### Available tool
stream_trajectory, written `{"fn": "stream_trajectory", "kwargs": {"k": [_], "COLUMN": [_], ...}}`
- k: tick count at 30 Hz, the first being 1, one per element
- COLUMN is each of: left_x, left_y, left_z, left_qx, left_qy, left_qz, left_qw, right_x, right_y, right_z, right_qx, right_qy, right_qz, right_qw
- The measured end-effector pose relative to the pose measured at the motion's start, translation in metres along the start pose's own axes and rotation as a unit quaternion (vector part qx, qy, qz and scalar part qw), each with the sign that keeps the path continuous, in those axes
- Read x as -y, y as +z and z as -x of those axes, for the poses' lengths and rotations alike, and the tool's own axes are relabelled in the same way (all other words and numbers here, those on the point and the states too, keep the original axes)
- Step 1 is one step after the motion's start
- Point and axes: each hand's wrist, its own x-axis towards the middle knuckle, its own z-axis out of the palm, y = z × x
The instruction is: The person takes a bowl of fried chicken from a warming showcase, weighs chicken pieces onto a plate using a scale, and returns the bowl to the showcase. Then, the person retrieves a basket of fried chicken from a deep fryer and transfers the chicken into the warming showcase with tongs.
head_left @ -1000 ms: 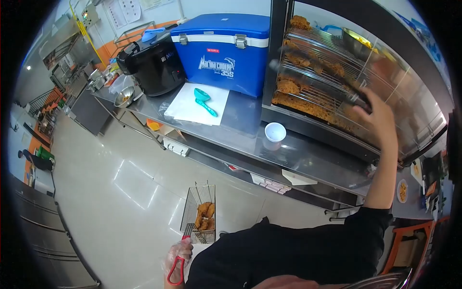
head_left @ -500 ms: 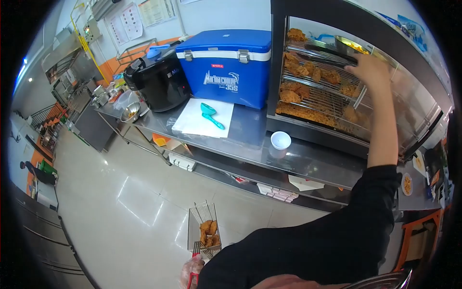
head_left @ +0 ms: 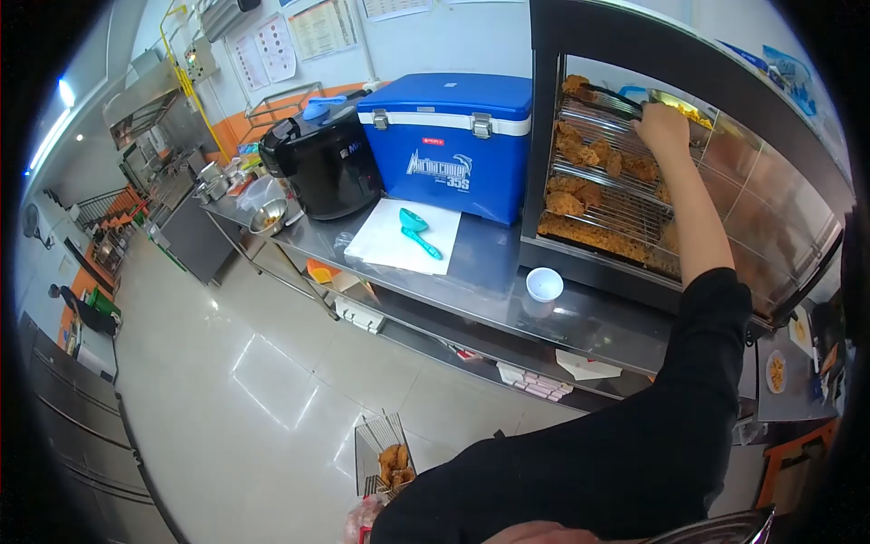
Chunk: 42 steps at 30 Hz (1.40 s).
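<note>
Plainly apart, the two hands work at different ends of the scene. The right hand (head_left: 664, 130) is far and high on the right, reaching into the warming cabinet (head_left: 598, 258) with its fingers closed around dark tongs (head_left: 616, 96). Its bare forearm slants up from a black sleeve, and the tongs point left along the top rack towards a fried piece (head_left: 576, 86) at the far-left corner; whether their tips grip it I cannot tell. A metal bowl (head_left: 698, 115) of yellow food stands just behind the hand.

Low and near, the plastic-gloved left hand (head_left: 362, 515) is clamped on the red handle of a wire basket (head_left: 368, 444), partly hidden by the person's body. Fried chicken (head_left: 395, 462) lies in the basket, which hangs above the floor (head_left: 245, 453).

The cabinet's dark left post is close beside the tong tips, and its racks leave a narrow height between them. A white cup (head_left: 544, 285) sits on the table (head_left: 494, 258), before the cabinet's near-left corner. Tiled floor spreads widely left of the basket, up to the table's near edge.
</note>
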Motion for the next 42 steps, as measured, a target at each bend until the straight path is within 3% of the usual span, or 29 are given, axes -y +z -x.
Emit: {"fn": "stream_trajectory", "kwargs": {"k": [5, 9, 11, 13, 15, 16, 21, 23, 25, 26, 30, 32, 36, 42], "left_x": [-0.005, -0.012, -0.016, -0.019, -0.023, -0.025, -0.045, -0.048, -0.052, -0.053, -0.059, -0.064, -0.068, -0.073], "left_y": [0.008, 0.015, 0.019, 0.020, 0.016, 0.017, 0.025, 0.029, 0.029, 0.030, 0.034, 0.039, 0.046, 0.040], "left_z": [-0.006, -0.011, -0.009, -0.005, -0.001, 0.004, 0.024, 0.020, 0.018, 0.016, 0.020, 0.020, 0.022, 0.020], "left_qx": [-0.004, 0.002, 0.011, 0.024, 0.037, 0.044, 0.047, 0.042, 0.040, 0.035, 0.032, 0.032, 0.049, 0.034], "left_qy": [-0.006, -0.011, -0.011, -0.015, -0.018, -0.021, -0.047, -0.056, -0.068, -0.075, -0.085, -0.104, -0.147, -0.171], "left_qz": [0.006, 0.002, 0.000, 0.004, 0.017, 0.025, 0.073, 0.074, 0.068, 0.064, 0.000, -0.003, 0.037, 0.035], "left_qw": [1.000, 1.000, 1.000, 1.000, 0.999, 0.999, 0.995, 0.995, 0.995, 0.995, 0.996, 0.994, 0.987, 0.984], "right_x": [-0.014, -0.035, -0.045, -0.062, -0.061, -0.059, -0.180, -0.066, -0.005, 0.039, 0.171, 0.217, 0.269, 0.308], "right_y": [0.005, -0.051, -0.081, -0.083, -0.090, -0.102, -0.019, -0.054, -0.036, -0.036, 0.011, 0.042, 0.086, 0.094], "right_z": [-0.005, 0.047, 0.071, 0.083, 0.095, 0.097, 0.129, 0.208, 0.265, 0.281, 0.333, 0.358, 0.404, 0.429], "right_qx": [-0.046, -0.069, -0.011, -0.033, -0.021, 0.059, 0.102, -0.022, 0.181, 0.311, 0.349, 0.300, 0.254, 0.237], "right_qy": [-0.053, -0.073, -0.052, -0.077, -0.004, 0.025, -0.033, -0.193, -0.220, -0.202, -0.407, -0.479, -0.557, -0.614], "right_qz": [0.009, 0.043, 0.055, 0.068, 0.095, 0.057, 0.098, -0.128, -0.267, -0.326, -0.262, -0.277, -0.300, -0.309], "right_qw": [0.997, 0.994, 0.997, 0.994, 0.995, 0.996, 0.989, 0.973, 0.921, 0.869, 0.802, 0.777, 0.732, 0.687]}}
